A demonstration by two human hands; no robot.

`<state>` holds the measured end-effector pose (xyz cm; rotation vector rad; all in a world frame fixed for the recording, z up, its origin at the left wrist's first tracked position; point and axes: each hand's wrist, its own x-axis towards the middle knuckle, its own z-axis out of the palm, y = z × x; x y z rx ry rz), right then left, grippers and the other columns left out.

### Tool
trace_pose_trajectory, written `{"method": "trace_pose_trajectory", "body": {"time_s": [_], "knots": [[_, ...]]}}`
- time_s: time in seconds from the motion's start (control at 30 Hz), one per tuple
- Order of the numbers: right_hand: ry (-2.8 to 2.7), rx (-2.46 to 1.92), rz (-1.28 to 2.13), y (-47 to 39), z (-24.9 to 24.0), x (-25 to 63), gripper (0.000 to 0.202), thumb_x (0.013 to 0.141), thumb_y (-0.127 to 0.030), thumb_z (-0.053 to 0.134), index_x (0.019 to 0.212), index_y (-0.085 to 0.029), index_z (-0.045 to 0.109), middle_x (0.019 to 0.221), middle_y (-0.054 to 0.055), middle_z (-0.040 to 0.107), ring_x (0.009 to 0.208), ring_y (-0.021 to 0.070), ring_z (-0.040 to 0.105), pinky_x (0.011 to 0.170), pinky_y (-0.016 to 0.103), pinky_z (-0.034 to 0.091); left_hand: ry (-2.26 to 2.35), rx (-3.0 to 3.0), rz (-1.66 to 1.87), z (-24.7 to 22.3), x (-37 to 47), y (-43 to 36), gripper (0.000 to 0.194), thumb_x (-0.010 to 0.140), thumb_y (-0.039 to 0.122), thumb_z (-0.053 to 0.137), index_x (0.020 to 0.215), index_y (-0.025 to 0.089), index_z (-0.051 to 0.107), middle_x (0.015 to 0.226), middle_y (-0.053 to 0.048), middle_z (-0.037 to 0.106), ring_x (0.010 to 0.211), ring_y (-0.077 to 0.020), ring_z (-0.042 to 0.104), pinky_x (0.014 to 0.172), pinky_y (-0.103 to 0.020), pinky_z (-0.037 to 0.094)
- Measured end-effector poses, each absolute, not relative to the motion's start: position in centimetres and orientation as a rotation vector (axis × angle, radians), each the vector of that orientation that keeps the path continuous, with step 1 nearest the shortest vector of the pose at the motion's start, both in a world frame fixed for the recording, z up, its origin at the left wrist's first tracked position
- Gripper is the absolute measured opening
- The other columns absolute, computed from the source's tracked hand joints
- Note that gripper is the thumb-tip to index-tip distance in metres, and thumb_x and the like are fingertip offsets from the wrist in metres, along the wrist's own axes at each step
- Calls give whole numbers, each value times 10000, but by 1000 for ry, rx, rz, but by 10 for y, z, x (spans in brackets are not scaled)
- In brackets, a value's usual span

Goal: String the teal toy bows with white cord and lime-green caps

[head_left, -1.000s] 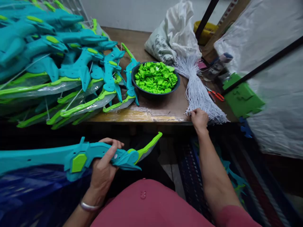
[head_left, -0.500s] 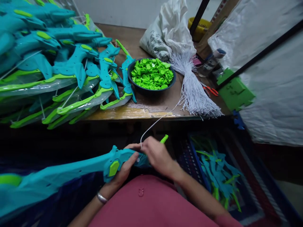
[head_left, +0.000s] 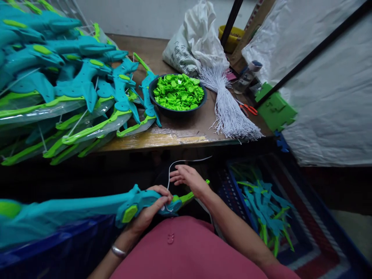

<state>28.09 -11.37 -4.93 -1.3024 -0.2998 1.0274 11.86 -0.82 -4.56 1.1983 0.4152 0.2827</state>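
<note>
We're clamping left hand (head_left: 149, 211) on stiff-looking toy (head_left: 93, 207), hovering right hand (head_left: 192, 181), fingers apart; likely limp cord (head_left: 186, 160) wanting pinch near toy.

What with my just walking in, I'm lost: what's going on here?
Someone's left grip holds a long teal plastic piece, with a white cord rising from that grip. The right grip is open beside the cord. On the table beyond are a bundle of white cords, a bowl of green parts and a pile of similar teal pieces.
</note>
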Motion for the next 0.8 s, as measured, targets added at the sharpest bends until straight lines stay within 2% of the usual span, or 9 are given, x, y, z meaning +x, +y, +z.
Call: {"method": "trace_pose_trajectory", "body": {"time_s": [0.1,0.17,0.27,0.37,0.5,0.63,0.7,0.8], "knots": [[-164,-1118,1049,-97,-47,303,422,846,-559,749,912,-167,606,982,140,749,854,239,741,716,366,604,313,1388,124,-44,113,-15,130,926,315,699,902,198,749,876,-84,714,819,-208,677,751,-318,541],[-81,-1030,950,-93,-39,324,308,874,-435,752,900,-167,602,923,96,741,745,171,707,659,305,593,205,1447,113,-44,111,-17,117,935,295,682,910,205,752,857,-91,723,806,-211,676,754,-325,537],[30,-947,698,-103,-25,366,151,904,-239,711,878,-191,571,747,-29,665,528,58,527,478,158,449,105,1462,187,-46,105,-17,99,936,271,674,902,220,752,789,-86,728,830,-230,687,807,-356,548],[113,-925,464,-129,-14,405,190,886,-152,709,853,-208,530,669,-74,607,469,41,427,409,126,348,161,1451,238,-46,94,-15,97,932,260,677,893,235,762,768,-83,728,853,-249,704,859,-391,565],[175,-970,271,-165,-8,432,250,860,-165,752,805,-203,511,680,-49,631,455,40,386,384,132,321,241,1424,362,-55,86,-5,79,887,245,716,865,265,790,723,-83,739,795,-265,733,825,-410,616],[180,-1038,173,-188,-9,437,230,864,-207,766,796,-189,546,689,-39,630,450,31,361,375,132,320,-116,1339,306,-79,103,23,195,868,436,699,930,318,842,580,-91,715,565,-268,730,691,-462,655],[167,-1073,136,-195,-8,438,230,858,-227,780,803,-193,559,672,-53,603,453,34,369,379,133,332,-197,1320,224,-91,115,36,232,766,524,778,832,308,831,498,-74,657,461,-253,684,613,-457,649],[143,-1127,72,-204,-3,443,267,830,-251,811,775,-199,556,644,-68,546,465,38,387,384,134,341,-28,1257,157,-100,119,40,339,599,581,885,655,280,739,439,-23,552,424,-228,635,572,-440,637]]}}
